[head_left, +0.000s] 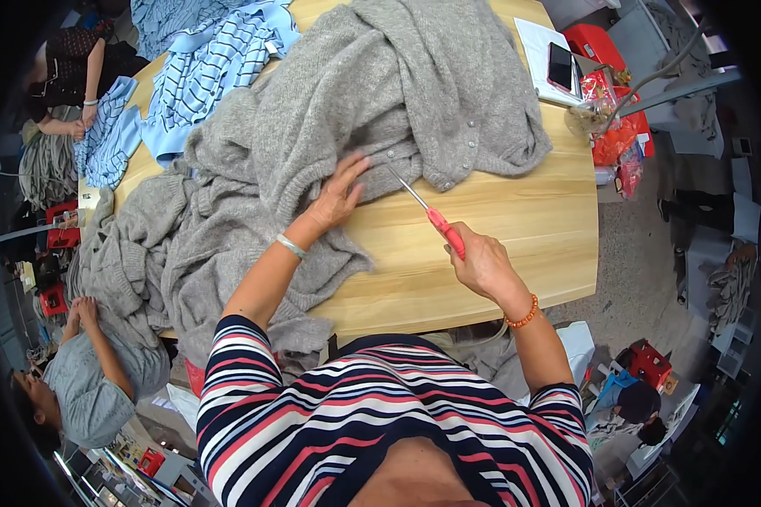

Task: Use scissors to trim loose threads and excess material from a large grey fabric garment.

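Main article: grey knit cardigan (338, 93), spread in loose folds over the far middle of the wooden counter (516, 253), beside a second grey knit heap (211, 241).
Left hand (336, 203): laid on the cardigan's near part, fingers extended and slightly parted; whether a fold is nipped beneath cannot be told.
Right hand (484, 266): fingers curled closely round the red handle of a slim-shafted tool (435, 218).
Tool tip: at the knit near a small button (391, 155); contact cannot be confirmed.
Weight: judged light to moderate, the bulk likely to drag if pulled from one corner.
Stiffness: judged soft and limp; it should fold readily and hold no firm shape.
Surface: fuzzy, probably not slippery.
Fragility: loops judged liable to snag on the metal point; buttons could strain their thread.
Recommended hold: flat fingers on the ribbed band (379, 183) beside the button, gathering the cloth, not single yarns.
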Demonstrator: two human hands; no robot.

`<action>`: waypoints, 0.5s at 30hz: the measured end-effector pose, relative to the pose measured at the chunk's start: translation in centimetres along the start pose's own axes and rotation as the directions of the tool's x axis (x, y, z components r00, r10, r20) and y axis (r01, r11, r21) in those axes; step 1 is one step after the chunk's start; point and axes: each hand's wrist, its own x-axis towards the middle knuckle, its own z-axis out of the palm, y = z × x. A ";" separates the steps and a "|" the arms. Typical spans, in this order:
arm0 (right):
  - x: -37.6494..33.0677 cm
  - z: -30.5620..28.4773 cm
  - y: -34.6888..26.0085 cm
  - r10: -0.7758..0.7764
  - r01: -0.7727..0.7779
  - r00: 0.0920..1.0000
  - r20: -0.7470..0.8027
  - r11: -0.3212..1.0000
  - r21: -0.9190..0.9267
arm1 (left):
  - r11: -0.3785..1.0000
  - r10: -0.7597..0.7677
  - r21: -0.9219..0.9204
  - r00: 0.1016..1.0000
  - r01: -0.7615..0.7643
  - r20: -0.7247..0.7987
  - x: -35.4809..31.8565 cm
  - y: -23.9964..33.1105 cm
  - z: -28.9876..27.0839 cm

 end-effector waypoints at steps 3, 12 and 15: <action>-0.2 0.9 -0.2 0.082 -0.086 0.995 -0.051 0.993 -0.079 | 0.975 -0.222 -0.013 0.969 0.221 -0.107 1.1 -0.6 0.6; -1.4 0.5 -1.2 -0.012 0.013 1.000 -0.010 0.996 0.084 | 0.986 -0.147 0.096 0.982 0.136 0.118 1.0 2.6 -1.3; -1.6 2.2 1.6 -0.034 0.093 0.963 -0.268 0.973 0.212 | 0.854 0.231 0.478 0.973 -0.205 0.004 -0.6 7.2 -4.4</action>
